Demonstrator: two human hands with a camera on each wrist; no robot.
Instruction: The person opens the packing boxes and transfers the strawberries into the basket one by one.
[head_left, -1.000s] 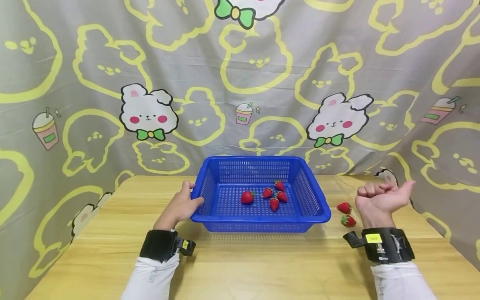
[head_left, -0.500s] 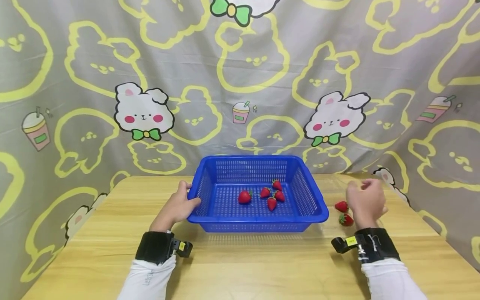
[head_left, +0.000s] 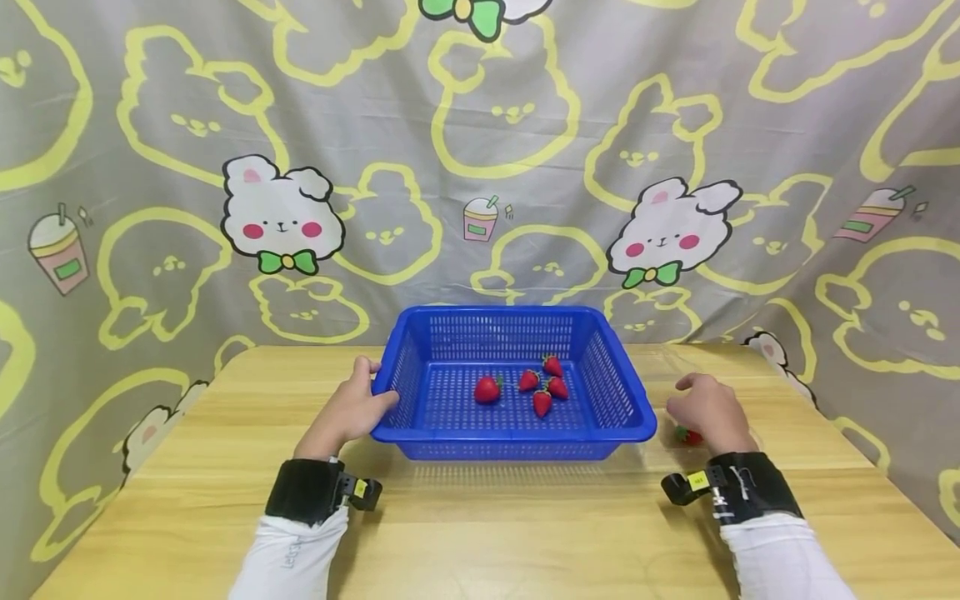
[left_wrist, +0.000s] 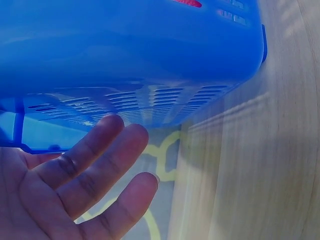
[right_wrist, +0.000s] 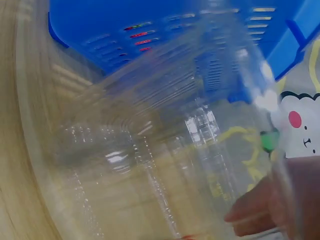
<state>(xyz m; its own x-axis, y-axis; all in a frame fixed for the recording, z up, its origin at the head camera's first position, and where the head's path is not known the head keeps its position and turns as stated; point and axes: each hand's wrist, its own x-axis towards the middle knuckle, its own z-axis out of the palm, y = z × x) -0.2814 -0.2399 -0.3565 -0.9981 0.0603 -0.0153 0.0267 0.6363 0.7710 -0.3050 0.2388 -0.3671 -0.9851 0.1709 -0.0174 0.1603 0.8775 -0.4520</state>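
A blue plastic basket [head_left: 513, 435] stands on the table with several strawberries [head_left: 487, 389] on its floor. My left hand [head_left: 352, 408] grips its left rim, thumb over the edge and the other fingers outside; in the left wrist view three fingers [left_wrist: 110, 170] stretch below the rim. To the right of the basket, my right hand [head_left: 712, 410] reaches down into a clear plastic container [right_wrist: 150, 165]. One strawberry [head_left: 687, 436] shows beside that hand in the head view. Whatever lies under its fingers is hidden, so I cannot tell whether they hold anything.
The light wooden table [head_left: 525, 533] carries everything. Right behind it hangs a grey curtain [head_left: 405, 150] with yellow outlines and white rabbits. The clear container's walls are hard to see in the head view.
My right hand has turned over from palm up and come down left over the strawberries, covering one of them. My left hand stays at the basket rim. The view has shifted slightly.
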